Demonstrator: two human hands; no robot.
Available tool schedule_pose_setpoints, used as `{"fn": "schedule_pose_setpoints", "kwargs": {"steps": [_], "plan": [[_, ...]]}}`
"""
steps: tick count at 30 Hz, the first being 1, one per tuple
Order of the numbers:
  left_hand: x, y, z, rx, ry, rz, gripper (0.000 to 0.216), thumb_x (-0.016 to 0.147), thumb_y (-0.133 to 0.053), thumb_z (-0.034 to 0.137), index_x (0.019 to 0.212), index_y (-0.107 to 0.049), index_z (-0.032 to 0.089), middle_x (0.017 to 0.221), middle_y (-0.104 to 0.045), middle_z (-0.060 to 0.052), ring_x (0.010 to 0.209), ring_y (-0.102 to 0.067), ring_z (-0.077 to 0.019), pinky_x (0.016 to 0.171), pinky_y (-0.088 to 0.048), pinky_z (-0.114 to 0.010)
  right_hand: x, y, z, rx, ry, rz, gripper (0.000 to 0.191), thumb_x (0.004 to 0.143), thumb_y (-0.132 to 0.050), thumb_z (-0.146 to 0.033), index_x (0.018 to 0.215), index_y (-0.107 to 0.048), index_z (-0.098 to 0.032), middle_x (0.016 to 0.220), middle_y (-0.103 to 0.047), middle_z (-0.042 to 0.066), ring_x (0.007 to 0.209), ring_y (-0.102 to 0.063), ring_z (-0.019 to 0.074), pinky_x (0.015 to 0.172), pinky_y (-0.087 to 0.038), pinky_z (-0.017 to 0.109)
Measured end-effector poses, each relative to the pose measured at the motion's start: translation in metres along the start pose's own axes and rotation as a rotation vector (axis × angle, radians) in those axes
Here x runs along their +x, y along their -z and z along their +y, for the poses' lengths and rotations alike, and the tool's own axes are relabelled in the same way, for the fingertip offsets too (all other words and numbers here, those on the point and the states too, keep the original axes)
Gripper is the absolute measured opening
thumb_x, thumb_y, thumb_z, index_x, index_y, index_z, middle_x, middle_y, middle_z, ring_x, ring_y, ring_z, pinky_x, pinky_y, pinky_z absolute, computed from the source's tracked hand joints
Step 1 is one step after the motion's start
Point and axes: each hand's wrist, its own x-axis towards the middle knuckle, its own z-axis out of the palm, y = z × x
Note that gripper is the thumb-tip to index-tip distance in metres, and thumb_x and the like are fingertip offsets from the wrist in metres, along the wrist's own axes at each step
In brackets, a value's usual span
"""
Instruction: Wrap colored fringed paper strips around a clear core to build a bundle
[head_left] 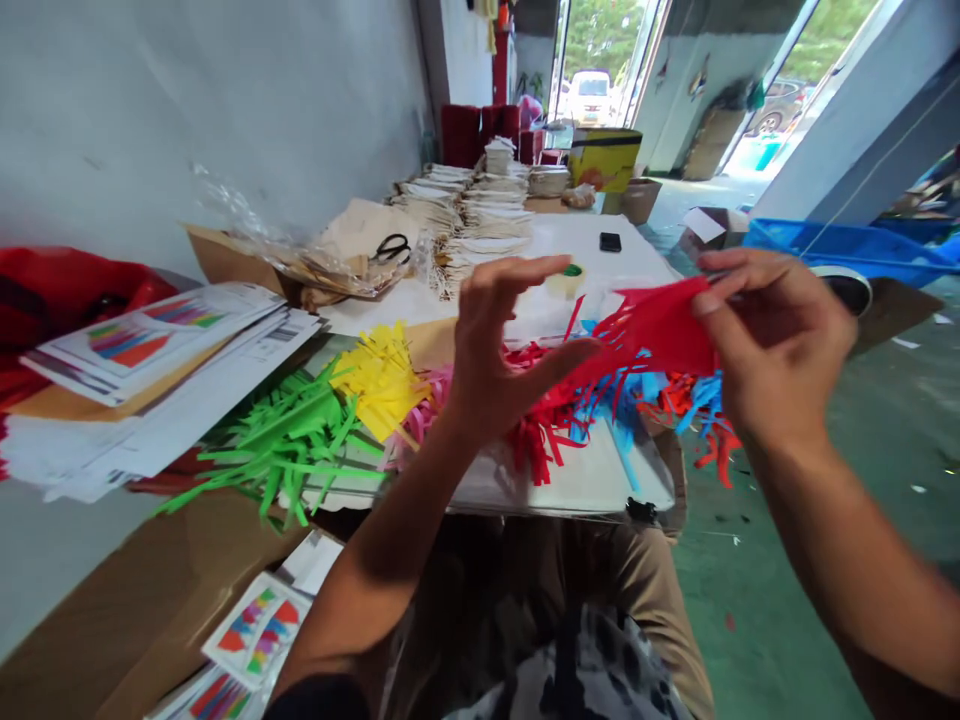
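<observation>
My right hand [765,340] pinches a piece of red fringed paper [660,325] and holds it up over the table. My left hand [502,350] is raised beside it with fingers spread, its thumb touching the red strips. Below lie piles of cut fringed paper: green [289,450], yellow [382,375], pink [427,410], red [536,435] and blue [626,395]. They rest on a white board [585,480] at the table's near edge.
Printed sheets with coloured charts [150,345] are stacked at left. Scissors [391,247], a plastic bag, stacks of paper bundles [480,210], a tape roll [564,280] and a phone [610,241] lie farther back. A blue tray [847,250] is at right. Cardboard [135,600] lies below.
</observation>
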Motion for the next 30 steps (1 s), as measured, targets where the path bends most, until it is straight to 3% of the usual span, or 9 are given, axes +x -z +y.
{"fn": "schedule_pose_setpoints", "kwargs": {"steps": [4,9,12,15,17,19,21,26,30], "plan": [[0.017,-0.028,0.038,-0.061,-0.127,-0.213,0.038,0.087,-0.084,0.043,0.120,-0.072,0.028,0.120,-0.068,-0.006,0.122,-0.061,-0.0250,0.108,-0.048,-0.043,-0.044,0.012,-0.029,-0.046,0.006,0.051,0.008,0.088,-0.080,-0.028,0.088,-0.073,-0.025,0.108,-0.074,0.006,0.111,-0.069,0.0271,0.105,-0.051,0.053],[0.002,-0.048,0.058,-0.203,-0.094,-0.362,0.006,0.091,-0.081,0.027,0.089,-0.076,0.024,0.103,-0.073,-0.002,0.101,-0.066,-0.0169,0.100,-0.051,-0.037,-0.078,0.046,-0.045,0.001,-0.105,0.023,0.008,0.091,-0.078,-0.027,0.086,-0.071,-0.027,0.107,-0.073,0.006,0.109,-0.068,0.0270,0.102,-0.052,0.050],[-0.002,-0.050,0.070,-0.341,-0.064,-0.497,0.006,0.089,-0.083,0.025,0.086,-0.078,0.023,0.096,-0.074,-0.002,0.094,-0.067,-0.0156,0.093,-0.053,-0.034,-0.090,0.069,-0.047,0.136,-0.215,-0.112,0.006,0.094,-0.075,-0.031,0.093,-0.071,-0.027,0.115,-0.072,0.006,0.112,-0.066,0.0258,0.102,-0.052,0.046],[0.000,-0.049,0.081,-0.531,0.026,-0.734,0.006,0.087,-0.084,0.023,0.086,-0.079,0.021,0.091,-0.075,-0.003,0.086,-0.069,-0.0145,0.084,-0.055,-0.030,-0.097,0.085,-0.042,0.355,-0.348,-0.304,0.038,0.097,-0.070,-0.048,0.131,-0.066,-0.032,0.136,-0.066,0.006,0.128,-0.061,0.0273,0.112,-0.047,0.045],[0.001,-0.048,0.085,-0.561,0.133,-0.864,0.007,0.086,-0.084,0.023,0.084,-0.079,0.020,0.085,-0.075,-0.003,0.079,-0.069,-0.0137,0.076,-0.055,-0.027,-0.101,0.092,-0.036,0.450,-0.410,-0.476,0.052,0.099,-0.063,-0.056,0.146,-0.057,-0.034,0.139,-0.065,0.006,0.129,-0.060,0.0271,0.112,-0.047,0.044],[0.002,-0.047,0.086,-0.513,0.241,-0.936,0.009,0.084,-0.086,0.024,0.082,-0.079,0.018,0.081,-0.073,-0.002,0.074,-0.067,-0.0130,0.070,-0.052,-0.026,-0.106,0.096,-0.031,0.458,-0.455,-0.602,0.045,0.102,-0.060,-0.055,0.140,-0.063,-0.032,0.128,-0.069,0.006,0.119,-0.064,0.0248,0.103,-0.050,0.040],[0.001,-0.047,0.086,-0.456,0.312,-0.986,0.011,0.082,-0.086,0.025,0.080,-0.079,0.018,0.078,-0.072,-0.001,0.072,-0.066,-0.0129,0.068,-0.051,-0.025,-0.111,0.099,-0.027,0.455,-0.487,-0.640,0.032,0.102,-0.062,-0.049,0.126,-0.072,-0.029,0.117,-0.072,0.005,0.107,-0.066,0.0216,0.092,-0.053,0.035],[-0.004,-0.054,0.086,-0.390,0.300,-1.002,0.018,0.081,-0.087,0.031,0.075,-0.076,0.017,0.073,-0.069,0.000,0.068,-0.062,-0.0117,0.063,-0.047,-0.023,-0.126,0.096,-0.027,0.548,-0.487,-0.596,0.015,0.097,-0.070,-0.039,0.105,-0.074,-0.027,0.103,-0.071,0.004,0.098,-0.066,0.0201,0.083,-0.055,0.034],[-0.008,-0.060,0.086,-0.412,0.284,-0.981,0.027,0.083,-0.086,0.040,0.075,-0.076,0.017,0.076,-0.071,-0.003,0.071,-0.063,-0.0135,0.066,-0.049,-0.025,-0.134,0.089,-0.028,0.521,-0.577,-0.454,0.014,0.093,-0.077,-0.037,0.090,-0.071,-0.024,0.082,-0.067,0.000,0.072,-0.059,0.0138,0.063,-0.049,0.027]]}}
